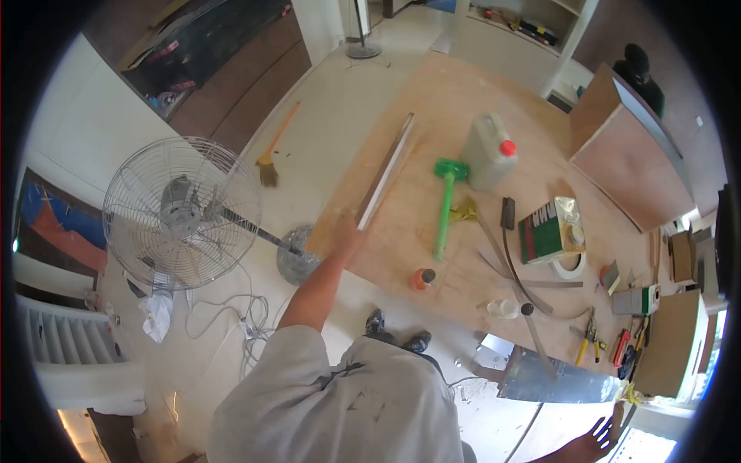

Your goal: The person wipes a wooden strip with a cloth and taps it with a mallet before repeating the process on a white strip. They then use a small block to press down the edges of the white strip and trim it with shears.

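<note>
My left hand [351,233] is closed around the near end of a long, narrow metal bar [387,170], which lies along the left side of the wooden tabletop [370,258]. Motion blur softens its fingers. Low at the right, my right hand [596,441] reaches out past the table with its fingers apart. Close to those fingertips are a brown piece and a yellow strip [633,393]; contact is hard to make out. A green mallet [444,212] lies to the right of the bar. Beside it stands a white jug [488,158] with a red cap.
A rectangular can [549,235], a small orange bottle [422,279], a clear jar [503,309], metal strips and pliers [590,339] occupy the table. A standing fan [181,208], loose cables [243,324] and a broom [268,166] are on the left. Another person [637,73] is at the far right.
</note>
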